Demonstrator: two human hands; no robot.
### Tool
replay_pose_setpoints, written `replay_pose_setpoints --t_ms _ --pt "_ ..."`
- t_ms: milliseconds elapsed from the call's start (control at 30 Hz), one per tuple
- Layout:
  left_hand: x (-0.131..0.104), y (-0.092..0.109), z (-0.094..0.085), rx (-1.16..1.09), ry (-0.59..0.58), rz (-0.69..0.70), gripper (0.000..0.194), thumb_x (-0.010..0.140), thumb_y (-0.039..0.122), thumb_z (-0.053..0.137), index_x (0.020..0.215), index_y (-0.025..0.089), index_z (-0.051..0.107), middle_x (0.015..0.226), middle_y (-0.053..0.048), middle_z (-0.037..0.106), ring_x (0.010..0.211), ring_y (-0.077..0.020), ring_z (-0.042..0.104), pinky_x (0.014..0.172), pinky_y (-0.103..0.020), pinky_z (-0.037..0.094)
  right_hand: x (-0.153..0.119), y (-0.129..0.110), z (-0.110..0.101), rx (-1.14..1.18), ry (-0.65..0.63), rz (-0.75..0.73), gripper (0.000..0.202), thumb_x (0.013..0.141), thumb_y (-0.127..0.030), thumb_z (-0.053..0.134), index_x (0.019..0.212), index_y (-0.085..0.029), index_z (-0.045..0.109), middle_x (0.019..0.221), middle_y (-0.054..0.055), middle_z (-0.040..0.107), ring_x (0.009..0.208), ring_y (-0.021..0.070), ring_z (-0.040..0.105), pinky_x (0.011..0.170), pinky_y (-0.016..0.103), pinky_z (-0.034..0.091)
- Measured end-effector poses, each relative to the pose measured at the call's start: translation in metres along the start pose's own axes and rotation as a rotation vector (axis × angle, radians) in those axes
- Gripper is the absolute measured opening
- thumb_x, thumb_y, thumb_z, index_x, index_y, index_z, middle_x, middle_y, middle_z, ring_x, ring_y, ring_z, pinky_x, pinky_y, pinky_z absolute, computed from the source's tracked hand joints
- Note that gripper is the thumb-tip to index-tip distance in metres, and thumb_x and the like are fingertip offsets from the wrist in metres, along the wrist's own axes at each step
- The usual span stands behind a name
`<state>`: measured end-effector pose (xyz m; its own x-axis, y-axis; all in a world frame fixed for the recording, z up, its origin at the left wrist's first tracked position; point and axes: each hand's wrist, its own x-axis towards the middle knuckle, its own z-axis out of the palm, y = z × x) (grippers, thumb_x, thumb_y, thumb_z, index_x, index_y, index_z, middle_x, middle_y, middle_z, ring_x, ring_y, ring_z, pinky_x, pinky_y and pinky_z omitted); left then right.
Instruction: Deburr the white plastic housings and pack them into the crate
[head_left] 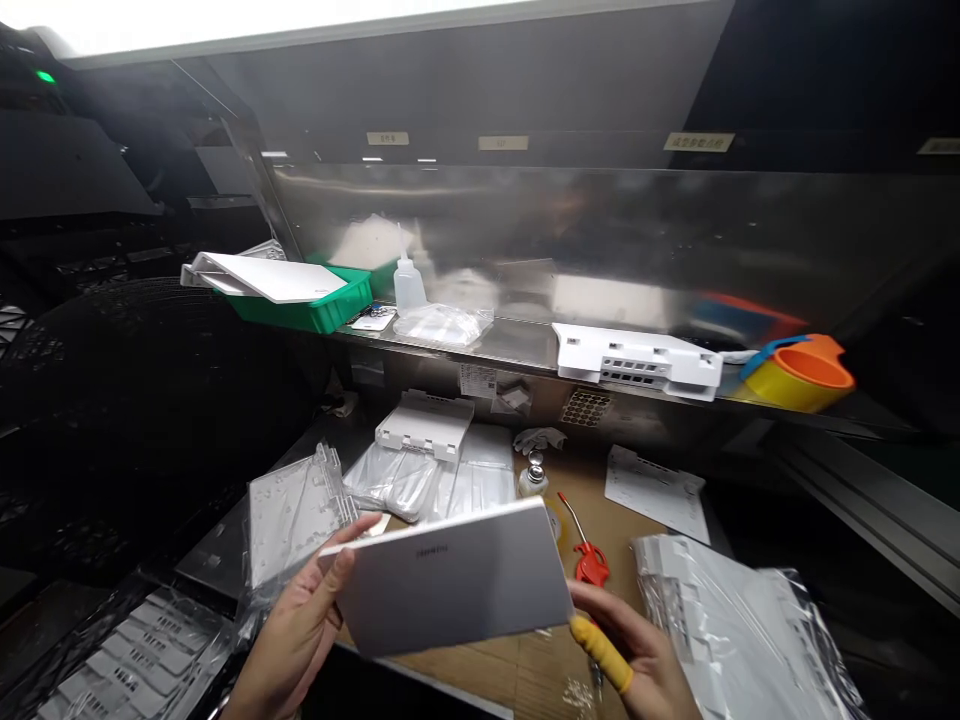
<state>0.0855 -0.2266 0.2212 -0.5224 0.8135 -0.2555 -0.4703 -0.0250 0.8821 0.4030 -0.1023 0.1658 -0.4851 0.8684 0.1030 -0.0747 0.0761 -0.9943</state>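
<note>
A flat white plastic cover (pixel 457 590) with small dark lettering near its upper edge is held up over the workbench, tilted. My left hand (pixel 304 610) grips its left end, thumb on the face and fingers behind. At the right end my right hand (pixel 626 640) pinches the lower corner; a yellow finger cot covers one of its digits. Behind the cover, a red air blow gun (pixel 591 562) lies on the brown bench top (pixel 495 665). A glass bottle with a metal cap (pixel 534 474) and a partly hidden tape roll stand close by.
Bagged white panels (pixel 720 620) are stacked at right, more bagged parts (pixel 142 650) at lower left. A clear-wrapped panel (pixel 292 510) and a white housing (pixel 424 425) lie behind. The metal shelf holds a green bin (pixel 330 308), a squeeze bottle (pixel 409 287), a white housing (pixel 637 360) and tape rolls (pixel 802 375).
</note>
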Motion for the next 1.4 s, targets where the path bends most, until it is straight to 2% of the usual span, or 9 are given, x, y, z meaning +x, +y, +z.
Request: replay_pose_setpoints --t_ms 100,200,300,600,967,1067,1233,1300,1400 --pt "0.001 -0.004 -0.003 0.168 0.002 0.134 0.034 0.077 0.052 0.081 0.099 0.026 0.076 0.095 -0.004 0.078 0.087 -0.0216 0.071 0.072 -0.026 0.057 0.004 0.007 -0.004 -0.114 -0.034 -0.088 0.036 0.094 -0.038 0.068 0.130 -0.031 0.071 0.146 0.009 0.062 0.138 0.0288 0.057 0.115 0.043 0.046" --pt "0.000 -0.013 -0.011 0.332 -0.084 0.334 0.024 0.080 0.050 0.079 0.086 0.027 0.078 0.093 -0.004 0.079 0.099 -0.0240 0.071 0.090 -0.029 0.057 0.007 0.009 -0.006 -0.096 -0.021 -0.148 0.047 0.099 -0.036 0.061 0.146 -0.037 0.055 0.149 0.007 0.061 0.137 0.0250 0.057 0.114 0.043 0.047" --pt "-0.001 -0.015 -0.014 0.457 -0.223 0.432 0.019 0.085 0.047 0.075 0.089 0.029 0.079 0.095 -0.006 0.081 0.119 -0.0307 0.067 0.110 -0.043 0.049 0.008 0.002 -0.004 -0.163 -0.003 -0.268 0.042 0.101 -0.032 0.058 0.142 -0.040 0.057 0.134 0.003 0.072 0.127 0.0210 0.066 0.111 0.037 0.051" --pt "-0.006 -0.008 0.000 0.479 -0.365 0.630 0.015 0.090 0.044 0.070 0.093 0.033 0.080 0.088 -0.003 0.081 0.089 -0.0249 0.074 0.115 -0.057 0.043 0.009 -0.003 -0.004 -0.267 0.023 -0.374 0.027 0.100 -0.025 0.059 0.123 -0.033 0.071 0.122 0.003 0.078 0.112 0.0210 0.074 0.096 0.027 0.060" --pt "-0.021 0.001 0.017 0.385 -0.255 0.466 0.023 0.080 0.048 0.080 0.081 0.025 0.082 0.079 -0.008 0.079 0.082 -0.0289 0.073 0.121 -0.057 0.030 0.008 0.009 -0.008 -0.245 0.013 -0.337 0.030 0.097 -0.022 0.061 0.123 -0.032 0.072 0.130 0.006 0.074 0.117 0.0263 0.072 0.099 0.030 0.059" --pt "-0.020 -0.003 0.016 0.335 -0.233 0.427 0.035 0.079 0.058 0.077 0.077 0.023 0.081 0.091 -0.010 0.080 0.102 -0.0330 0.071 0.122 -0.054 0.029 0.009 0.015 -0.007 -0.215 -0.004 -0.356 0.029 0.097 -0.022 0.062 0.122 -0.033 0.073 0.129 0.005 0.074 0.116 0.0262 0.073 0.099 0.030 0.058" --pt "-0.013 -0.022 0.012 -0.240 0.121 -0.028 0.051 0.089 0.069 0.057 0.122 0.031 0.070 0.152 -0.005 0.057 0.150 -0.0348 0.036 0.119 -0.058 0.032 0.008 0.031 0.009 -0.158 -0.019 -0.388 0.028 0.098 -0.022 0.060 0.118 -0.036 0.074 0.129 0.004 0.075 0.120 0.0249 0.070 0.101 0.031 0.057" --pt "-0.010 -0.026 0.007 -0.417 0.073 -0.261 0.065 0.089 0.063 0.062 0.142 0.026 0.056 0.151 -0.014 0.057 0.146 -0.0437 0.040 0.113 -0.071 0.034 0.009 0.036 0.018 -0.163 -0.109 -0.418 0.029 0.099 -0.022 0.057 0.119 -0.036 0.073 0.131 0.005 0.074 0.122 0.0247 0.069 0.101 0.032 0.057" --pt "-0.005 -0.024 -0.002 -0.593 -0.039 -0.344 0.076 0.090 0.039 0.063 0.153 0.004 0.037 0.144 -0.033 0.057 0.138 -0.0537 0.048 0.105 -0.077 0.041 0.016 0.042 0.026 -0.219 -0.264 -0.392 0.029 0.100 -0.024 0.054 0.117 -0.033 0.075 0.131 0.007 0.073 0.123 0.0249 0.069 0.102 0.036 0.057"
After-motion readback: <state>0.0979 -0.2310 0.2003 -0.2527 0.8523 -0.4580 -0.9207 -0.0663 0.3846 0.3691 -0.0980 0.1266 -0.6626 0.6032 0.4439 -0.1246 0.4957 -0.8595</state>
